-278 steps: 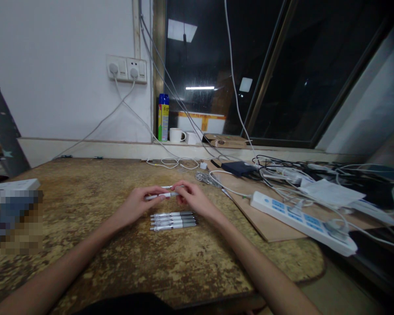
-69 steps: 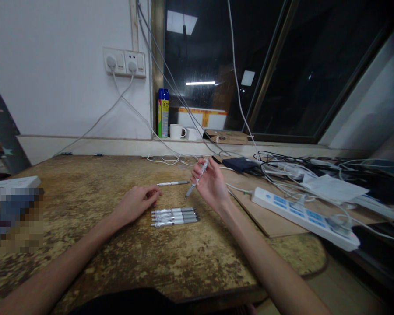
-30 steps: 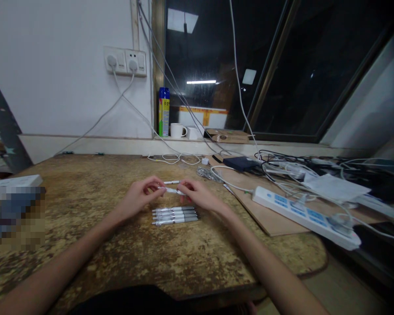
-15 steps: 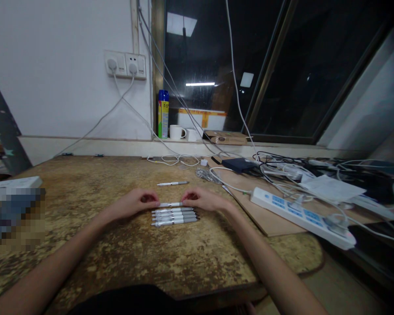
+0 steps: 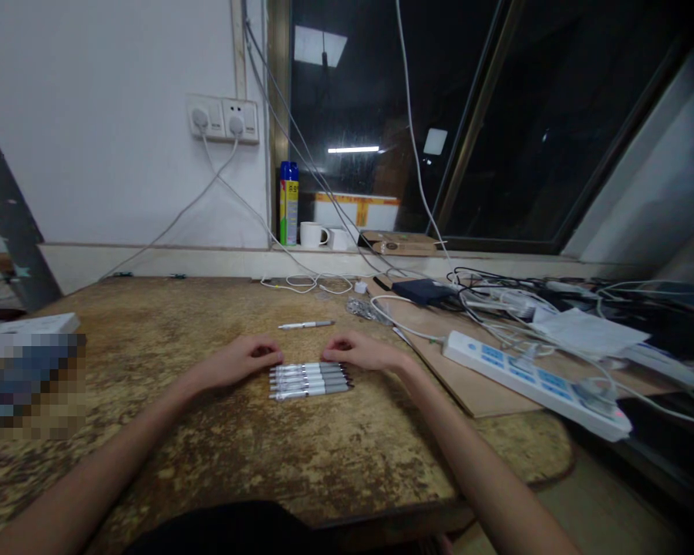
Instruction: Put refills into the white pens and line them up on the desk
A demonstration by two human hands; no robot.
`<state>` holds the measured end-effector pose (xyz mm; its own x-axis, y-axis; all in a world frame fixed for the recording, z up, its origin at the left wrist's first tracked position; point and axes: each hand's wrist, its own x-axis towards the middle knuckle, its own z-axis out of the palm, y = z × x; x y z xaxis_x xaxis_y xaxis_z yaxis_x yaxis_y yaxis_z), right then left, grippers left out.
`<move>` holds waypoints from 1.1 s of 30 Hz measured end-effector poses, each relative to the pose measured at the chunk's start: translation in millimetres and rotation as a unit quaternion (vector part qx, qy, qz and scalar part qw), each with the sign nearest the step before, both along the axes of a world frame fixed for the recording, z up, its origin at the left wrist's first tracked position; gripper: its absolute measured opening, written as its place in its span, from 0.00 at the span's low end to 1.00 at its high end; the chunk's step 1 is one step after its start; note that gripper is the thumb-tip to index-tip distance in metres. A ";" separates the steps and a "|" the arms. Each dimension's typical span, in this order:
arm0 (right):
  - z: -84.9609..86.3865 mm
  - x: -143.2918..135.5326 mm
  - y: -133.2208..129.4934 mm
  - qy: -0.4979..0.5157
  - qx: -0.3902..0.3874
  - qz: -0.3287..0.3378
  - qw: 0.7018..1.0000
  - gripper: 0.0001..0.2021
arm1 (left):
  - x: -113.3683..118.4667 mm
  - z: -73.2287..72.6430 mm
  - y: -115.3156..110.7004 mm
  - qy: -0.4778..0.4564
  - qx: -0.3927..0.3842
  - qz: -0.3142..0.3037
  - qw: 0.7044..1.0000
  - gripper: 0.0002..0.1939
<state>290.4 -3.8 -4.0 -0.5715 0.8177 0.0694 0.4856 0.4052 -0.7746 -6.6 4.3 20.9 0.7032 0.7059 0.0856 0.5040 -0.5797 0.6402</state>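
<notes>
Several white-and-grey pens (image 5: 309, 381) lie side by side in a close row on the worn wooden table (image 5: 254, 462). At the far left corner of this row is my left hand (image 5: 248, 361), its thumb and fingertips curled together. My right hand (image 5: 362, 352) is at the far right side in a similar pinch. Both sets of fingertips are right behind the farthest pen of the row, whose ends show below them; no pen is visible between the fingers. Whether they touch that pen is hard to see. A single pen (image 5: 306, 324) lies farther back, parallel to the row.
To the right, a white power strip (image 5: 532, 381) and tangled cables lie on a board (image 5: 433, 362). Behind are a black box (image 5: 422, 291), a spray can (image 5: 289, 204) and a white mug (image 5: 312, 234) on the sill. A blurred item (image 5: 28, 378) sits at left.
The pen that was between my two hands, slightly apart from the row, now lies against the row's far side. My fingertips are no longer around its ends. The view has shifted slightly.
</notes>
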 end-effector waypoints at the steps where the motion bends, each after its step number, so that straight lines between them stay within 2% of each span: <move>1: 0.3 -0.1 0.2 0.000 0.008 -0.011 1.000 0.14 | 1.3 0.3 -0.3 -0.004 0.006 0.007 1.000 0.20; 6: 3.3 -1.9 0.7 -0.011 0.050 -0.066 0.997 0.13 | 12.1 -2.3 12.2 -0.011 0.077 0.067 0.995 0.16; 8: 3.6 -2.2 1.3 -0.009 0.059 -0.072 0.996 0.13 | 17.6 -4.8 24.2 0.001 0.151 0.080 0.985 0.13; 12: 0.6 -2.3 4.2 -0.007 0.068 -0.092 0.993 0.14 | 32.2 -9.2 49.5 0.045 0.301 0.093 0.948 0.10; 16: -2.4 -3.3 6.6 -0.004 0.072 -0.109 0.991 0.14 | 49.1 -16.3 67.4 0.119 0.323 0.095 0.934 0.11; 20: -1.0 -5.3 4.9 -0.027 0.096 -0.130 0.986 0.14 | 60.2 -23.5 73.9 0.137 0.327 0.100 0.930 0.11; 24: 1.9 -7.6 3.3 -0.054 0.165 -0.188 0.967 0.13 | 61.7 -20.3 64.6 0.141 0.337 0.111 0.924 0.11; 26: 1.9 -7.9 3.9 -0.045 0.234 -0.238 0.942 0.11 | 59.6 -15.0 53.4 0.135 0.351 0.109 0.920 0.11; 28: 0.7 -7.6 4.3 -0.037 0.300 -0.261 0.917 0.05 | 56.5 -8.7 39.4 0.123 0.367 0.099 0.917 0.12; 29: 0.0 -7.4 4.0 -0.039 0.323 -0.253 0.911 0.05 | 54.7 -5.8 32.2 0.111 0.377 0.094 0.915 0.12; 31: -0.9 -7.6 2.0 -0.058 0.344 -0.212 0.913 0.13 | 50.8 -0.9 19.0 0.092 0.386 0.085 0.914 0.13; 33: -0.6 -9.3 -0.8 -0.084 0.350 -0.171 0.917 0.12 | 46.4 2.1 9.2 0.077 0.382 0.085 0.917 0.13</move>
<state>281.1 -4.6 -4.6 -0.3416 0.7402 0.5791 0.7656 0.5766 -0.2854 39.8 13.5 23.0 0.6339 0.5820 0.5093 0.6788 -0.7343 -0.0057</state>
